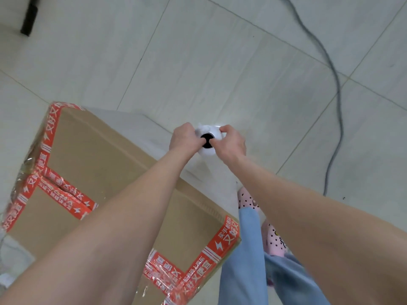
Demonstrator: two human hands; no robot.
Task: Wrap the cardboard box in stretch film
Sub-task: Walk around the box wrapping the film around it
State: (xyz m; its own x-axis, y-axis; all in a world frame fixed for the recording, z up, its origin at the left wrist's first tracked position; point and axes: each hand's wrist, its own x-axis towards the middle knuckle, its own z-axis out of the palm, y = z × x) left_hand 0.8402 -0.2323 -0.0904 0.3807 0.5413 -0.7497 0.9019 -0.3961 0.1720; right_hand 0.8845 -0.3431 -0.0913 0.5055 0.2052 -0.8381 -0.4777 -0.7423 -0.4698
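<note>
Head view: our left hand and right hand both clamp the film roll beside the box; overpulling would likely tear film or drag the box.

- Cardboard box fills the lower left; a hand could pass over its flat top.
- Film sheet stretches from the box's far side to the film roll, closing that gap.
- Left hand and right hand both grip the roll's top end, just past the box edge.
- Floor beyond the roll: open room.
- Grey cable lies on the floor at right, well apart from the roll.
- Legs and pink shoe stand just beside the box's right side.
- Dark blurred object at top left, far off.
</note>
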